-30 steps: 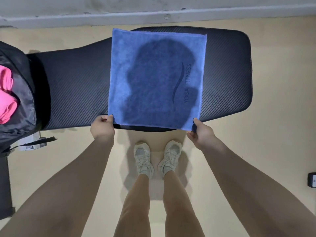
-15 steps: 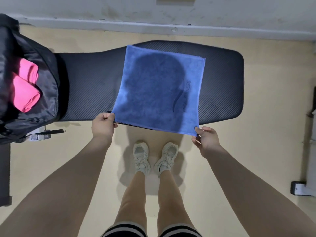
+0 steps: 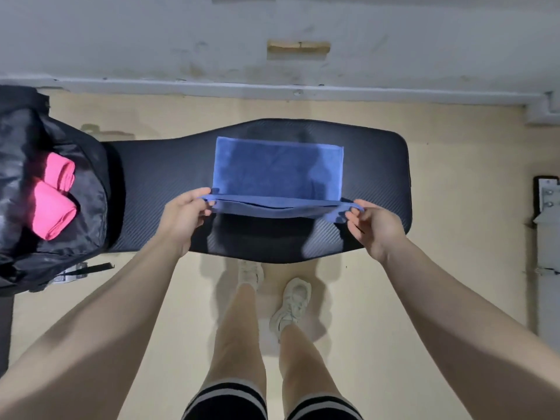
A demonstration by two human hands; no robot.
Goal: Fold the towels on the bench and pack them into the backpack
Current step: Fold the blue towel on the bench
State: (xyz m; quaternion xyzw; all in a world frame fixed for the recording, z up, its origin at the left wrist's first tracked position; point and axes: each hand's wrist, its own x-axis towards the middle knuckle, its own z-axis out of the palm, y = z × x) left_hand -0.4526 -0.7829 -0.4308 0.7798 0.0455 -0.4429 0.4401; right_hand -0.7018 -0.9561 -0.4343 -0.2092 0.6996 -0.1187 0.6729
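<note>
At the far left I am seeing the black backpack (image 3: 45, 189) standing open at the left end of the bench (image 3: 157, 189), and two rolled pink towels (image 3: 54, 192) are sitting inside its mouth, one just beyond the other. A black strap (image 3: 91, 268) is trailing from the bag's near side over the floor.

Moving right, my left hand (image 3: 181, 219) is pinching the near left corner of the blue towel (image 3: 277, 171), thumb on top and fingers curled under, so it is clamped on the cloth. The towel is lying across the middle of the black bench pad, its far half flat on the pad. Its near edge is being held up off the pad between my two hands, sagging a little in the middle and casting a shadow on the pad below it.

Further right, my right hand (image 3: 374, 225) is gripping the near right corner of the same towel, fingertips closed on the hem. The two hands are well apart, one at each near corner.

Below the bench's near edge my legs and two pale sneakers (image 3: 291, 304) are standing on the beige floor (image 3: 454, 207). At the far right edge a grey metal fixture (image 3: 548, 237) is standing against the floor. A pale wall (image 3: 272, 25) is running along the far side.
</note>
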